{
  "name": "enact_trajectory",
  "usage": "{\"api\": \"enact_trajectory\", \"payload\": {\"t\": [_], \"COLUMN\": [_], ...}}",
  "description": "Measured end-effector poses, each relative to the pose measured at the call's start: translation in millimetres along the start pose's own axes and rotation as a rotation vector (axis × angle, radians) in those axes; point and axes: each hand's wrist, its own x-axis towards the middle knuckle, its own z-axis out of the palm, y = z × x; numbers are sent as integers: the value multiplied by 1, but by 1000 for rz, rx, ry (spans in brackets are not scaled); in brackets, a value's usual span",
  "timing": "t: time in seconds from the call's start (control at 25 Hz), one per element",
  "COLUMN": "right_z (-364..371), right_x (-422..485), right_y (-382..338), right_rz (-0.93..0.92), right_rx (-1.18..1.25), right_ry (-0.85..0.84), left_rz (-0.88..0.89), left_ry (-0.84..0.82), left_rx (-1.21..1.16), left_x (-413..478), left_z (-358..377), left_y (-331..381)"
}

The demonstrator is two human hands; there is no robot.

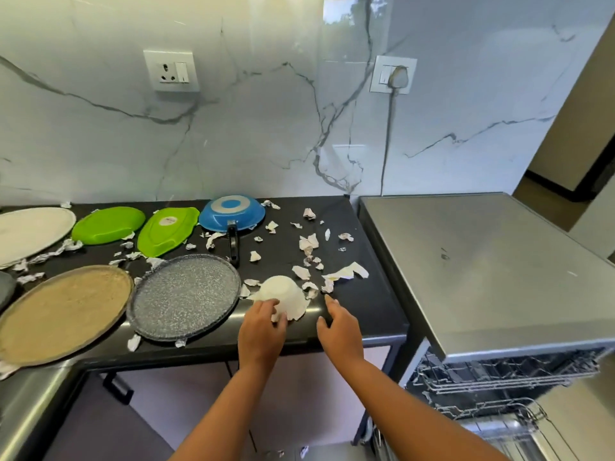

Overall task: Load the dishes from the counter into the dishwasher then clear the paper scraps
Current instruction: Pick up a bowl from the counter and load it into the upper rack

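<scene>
A white bowl (283,291) lies upside down near the front edge of the black counter (366,304). My left hand (263,331) grips its near rim. My right hand (339,331) hovers just right of the bowl, fingers apart and holding nothing. Left of the bowl lie a speckled grey plate (184,296) and a tan plate (63,314). Further back sit a white plate (30,232), two green dishes (108,224) (166,229) and an upturned blue pan (233,212). Paper scraps (307,242) are scattered all over the counter. The dishwasher (482,271) stands at the right, its wire racks (499,374) showing.
A marble wall with two sockets (171,71) rises behind the counter. A cable (387,138) hangs from the right socket down behind the dishwasher. A steel surface (30,394) lies at the lower left. A few paper scraps (304,451) lie on the floor below.
</scene>
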Motion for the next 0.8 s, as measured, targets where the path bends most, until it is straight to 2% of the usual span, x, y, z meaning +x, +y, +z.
{"api": "enact_trajectory", "payload": {"t": [0.2, 0.28, 0.56, 0.68, 0.8], "right_z": [42, 56, 80, 89, 94], "right_x": [35, 49, 84, 89, 90], "right_y": [-29, -42, -54, -51, -49], "right_rz": [-18, -49, -24, 2, 21], "right_rx": [43, 37, 52, 97, 142], "right_ry": [37, 26, 72, 140, 178], "left_rz": [65, 79, 124, 225, 347], "left_ry": [41, 10, -421, -597, -697], "left_rx": [-60, -69, -159, -85, -22], "left_x": [43, 60, 107, 120, 123], "left_z": [-19, -24, -27, -28, -24], "left_y": [-39, -51, -69, -73, -72]}}
